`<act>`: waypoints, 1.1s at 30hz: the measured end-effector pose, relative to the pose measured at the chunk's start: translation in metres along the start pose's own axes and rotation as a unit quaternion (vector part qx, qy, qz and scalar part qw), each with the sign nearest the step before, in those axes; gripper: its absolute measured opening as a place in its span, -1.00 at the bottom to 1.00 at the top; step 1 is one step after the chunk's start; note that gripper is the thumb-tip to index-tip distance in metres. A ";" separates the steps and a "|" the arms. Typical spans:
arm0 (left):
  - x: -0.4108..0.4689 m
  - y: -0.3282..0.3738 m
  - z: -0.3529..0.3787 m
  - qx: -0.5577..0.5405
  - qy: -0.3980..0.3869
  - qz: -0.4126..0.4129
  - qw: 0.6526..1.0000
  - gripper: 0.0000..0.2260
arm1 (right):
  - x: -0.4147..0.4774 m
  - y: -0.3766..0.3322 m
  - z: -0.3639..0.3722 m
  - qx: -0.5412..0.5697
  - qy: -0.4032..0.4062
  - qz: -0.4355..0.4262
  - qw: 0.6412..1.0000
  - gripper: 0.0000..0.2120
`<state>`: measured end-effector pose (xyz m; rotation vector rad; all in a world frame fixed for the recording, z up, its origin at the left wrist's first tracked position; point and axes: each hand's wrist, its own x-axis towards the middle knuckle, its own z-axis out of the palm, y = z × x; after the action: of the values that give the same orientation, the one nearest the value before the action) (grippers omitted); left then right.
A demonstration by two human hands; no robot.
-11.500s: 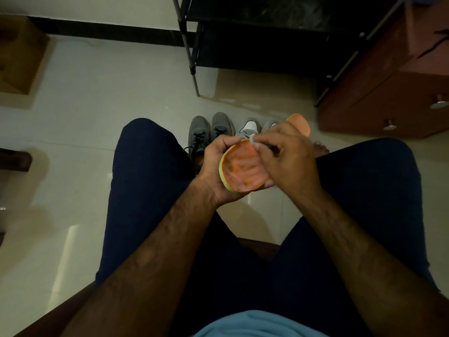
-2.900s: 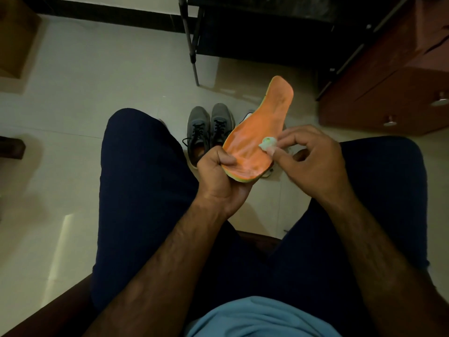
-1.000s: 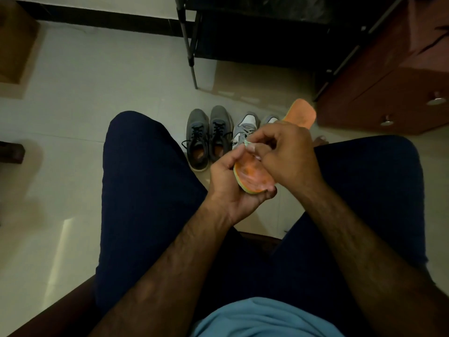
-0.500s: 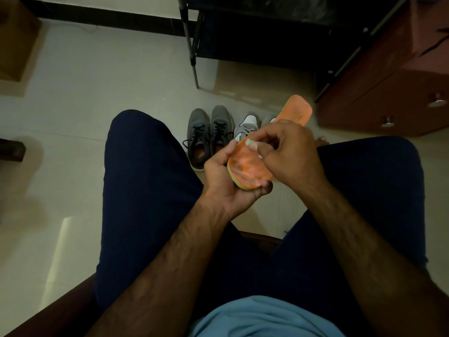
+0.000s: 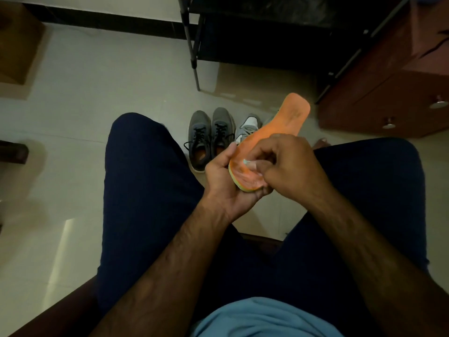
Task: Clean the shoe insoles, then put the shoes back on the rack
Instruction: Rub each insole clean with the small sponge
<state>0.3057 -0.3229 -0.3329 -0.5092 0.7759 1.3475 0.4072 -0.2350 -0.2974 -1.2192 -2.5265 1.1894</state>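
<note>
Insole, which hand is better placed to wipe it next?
Right, probably. The right hand already pinches a small pale wipe against the insole, while the left hand grips the insole's near end and steadies it.

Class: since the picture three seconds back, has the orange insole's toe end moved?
Yes. The toe end of the orange insole has swung right toward the brown cabinet, off the white shoe.
</note>
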 end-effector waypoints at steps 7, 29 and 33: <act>0.001 -0.012 0.004 0.020 -0.018 0.010 1.000 -0.49 | 0.018 -0.008 0.009 0.029 0.108 0.033 0.993 -0.92; 0.002 -0.013 0.003 0.035 -0.021 0.009 0.999 -0.61 | 0.024 0.005 0.009 0.012 0.130 0.109 0.985 -0.90; 0.000 -0.007 0.001 0.038 -0.014 0.006 0.999 -0.58 | 0.005 0.004 0.010 0.040 0.038 0.053 0.997 -0.88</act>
<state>0.3128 -0.3233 -0.3324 -0.4245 0.8049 1.3283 0.4026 -0.2360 -0.3080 -1.3658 -2.3639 1.2289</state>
